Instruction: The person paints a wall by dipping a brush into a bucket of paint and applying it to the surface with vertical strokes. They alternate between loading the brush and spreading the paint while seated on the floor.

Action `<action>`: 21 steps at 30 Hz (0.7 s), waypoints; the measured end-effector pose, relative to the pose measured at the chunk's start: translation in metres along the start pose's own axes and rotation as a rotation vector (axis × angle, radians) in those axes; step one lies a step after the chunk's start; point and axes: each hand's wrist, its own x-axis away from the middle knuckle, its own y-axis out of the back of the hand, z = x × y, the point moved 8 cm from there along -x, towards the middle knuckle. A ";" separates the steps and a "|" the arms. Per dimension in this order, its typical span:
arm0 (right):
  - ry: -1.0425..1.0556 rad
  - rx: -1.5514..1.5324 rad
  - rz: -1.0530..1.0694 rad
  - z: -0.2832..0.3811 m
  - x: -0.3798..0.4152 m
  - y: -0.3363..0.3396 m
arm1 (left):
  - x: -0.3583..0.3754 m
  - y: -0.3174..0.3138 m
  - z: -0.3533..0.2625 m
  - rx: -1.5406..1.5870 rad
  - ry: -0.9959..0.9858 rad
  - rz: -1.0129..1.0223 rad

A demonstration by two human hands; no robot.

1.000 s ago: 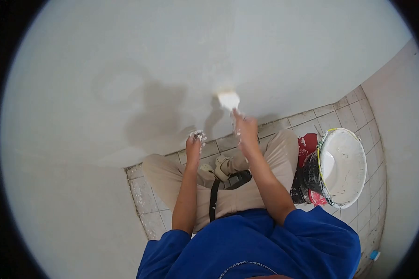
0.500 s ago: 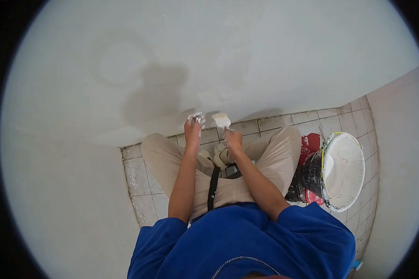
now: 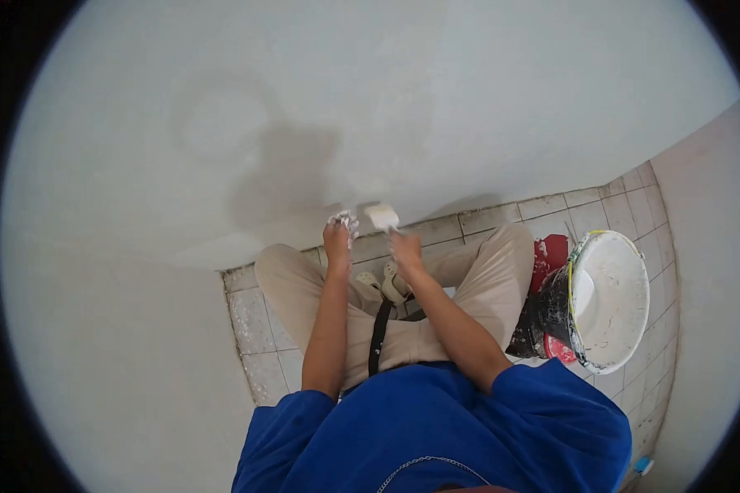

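Note:
My right hand (image 3: 406, 248) is closed around the handle of a putty knife (image 3: 381, 217). Its broad blade is coated with creamy white paste and points toward the wall. Just to the left is my left hand (image 3: 339, 238), its fingers curled and smeared with white paste. Whatever lies inside those fingers is too small and covered to make out. Both hands are low in front of the white wall (image 3: 469, 99), above my bent knees, with a small gap between them.
A black bucket (image 3: 557, 308) with a white-caked inside stands at my right knee, with a red container (image 3: 551, 255) beside it. Grey floor tiles (image 3: 255, 320) run along the wall base. A second wall (image 3: 719, 271) rises at the right.
The putty knife in my right hand has moved slightly left, nearer my left hand. My left hand remains curled. The whole view has shifted a little.

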 end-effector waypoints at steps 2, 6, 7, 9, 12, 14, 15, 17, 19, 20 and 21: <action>0.065 -0.020 0.038 0.024 0.027 0.035 | -0.002 0.007 0.000 -0.025 0.006 0.009; 0.266 -0.127 0.017 0.170 0.119 0.109 | 0.008 0.018 0.008 -0.284 -0.145 0.000; 0.354 -0.097 -0.025 0.203 0.145 0.136 | 0.007 0.017 0.011 -0.401 -0.229 0.019; 0.524 0.047 -0.152 0.254 0.199 0.196 | 0.023 -0.015 -0.013 -0.734 -0.418 0.057; 0.608 0.356 -0.241 0.290 0.255 0.284 | 0.047 -0.077 -0.027 -0.463 -0.297 0.261; 0.446 0.518 -0.279 0.285 0.273 0.338 | 0.068 -0.119 -0.027 -0.426 -0.269 0.351; 0.368 0.642 -0.333 0.278 0.279 0.367 | 0.086 -0.144 -0.034 -0.463 -0.262 0.392; 0.217 0.814 -0.419 0.260 0.290 0.415 | 0.126 -0.194 -0.051 -0.457 -0.266 0.487; 0.077 0.910 -0.483 0.239 0.292 0.448 | 0.165 -0.242 -0.060 -0.484 -0.362 0.718; 0.129 1.023 -0.448 0.227 0.287 0.456 | 0.184 -0.263 -0.065 -0.500 -0.411 0.834; 0.187 1.134 -0.412 0.212 0.280 0.464 | 0.205 -0.285 -0.070 -0.579 -0.536 0.979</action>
